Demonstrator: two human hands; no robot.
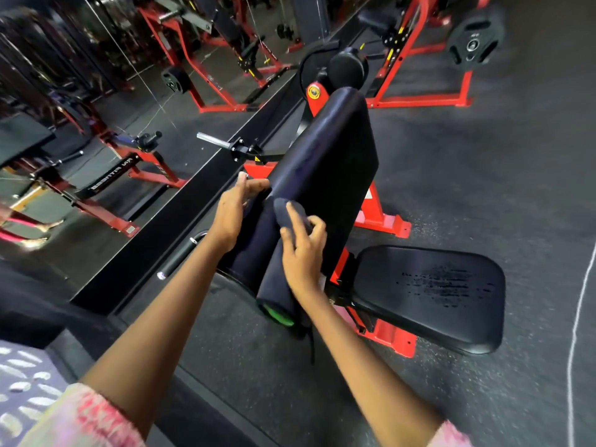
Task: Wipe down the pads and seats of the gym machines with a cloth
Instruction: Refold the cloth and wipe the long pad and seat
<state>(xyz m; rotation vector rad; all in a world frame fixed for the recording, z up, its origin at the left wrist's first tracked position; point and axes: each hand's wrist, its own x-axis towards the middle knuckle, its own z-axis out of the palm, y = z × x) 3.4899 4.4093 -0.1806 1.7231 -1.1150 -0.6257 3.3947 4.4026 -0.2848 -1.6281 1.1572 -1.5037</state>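
We face a red-framed machine: its long black back pad [325, 162] tilts away, the seat [429, 298] lies low to the right. Our left hand [232, 214] steadies the roller pad [250, 253], fingers loosely spread, so our right hand [303, 250] can press the dark cloth [292, 214], gripped under curled fingers, against it.

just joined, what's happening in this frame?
A person is wiping a gym machine. The right hand presses a dark cloth against the lower end of the long black pad, fingers curled over it. The left hand rests on the pad's left edge, fingers fairly straight, apparently steadying it. The black seat to the right is untouched at this moment. The machine's frame is red.
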